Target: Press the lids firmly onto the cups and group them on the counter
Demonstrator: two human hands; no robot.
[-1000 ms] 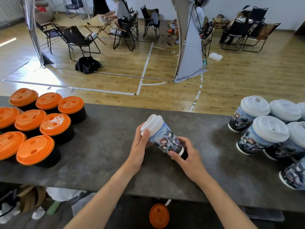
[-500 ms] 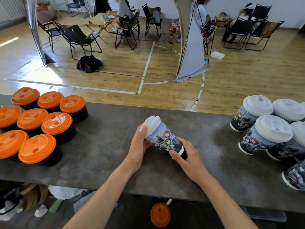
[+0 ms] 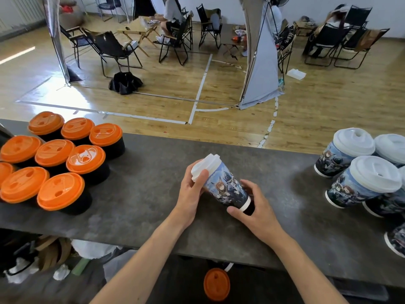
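While my left hand (image 3: 190, 194) grips the white lid (image 3: 205, 166), my right hand (image 3: 255, 208) braces the printed cup (image 3: 225, 185), tilted toward ten o'clock, for pressing.

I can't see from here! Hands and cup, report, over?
Left hand grips white lid. Right hand holds printed cup base, tilted over counter. Nothing in the way.

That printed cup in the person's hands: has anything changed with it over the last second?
Hardly. The printed cup stays tilted over the counter, the left hand still pressing its white lid, the right hand still holding its base. Nothing was taken up or let go. The orange-lidded cups and white-lidded cups stayed put.
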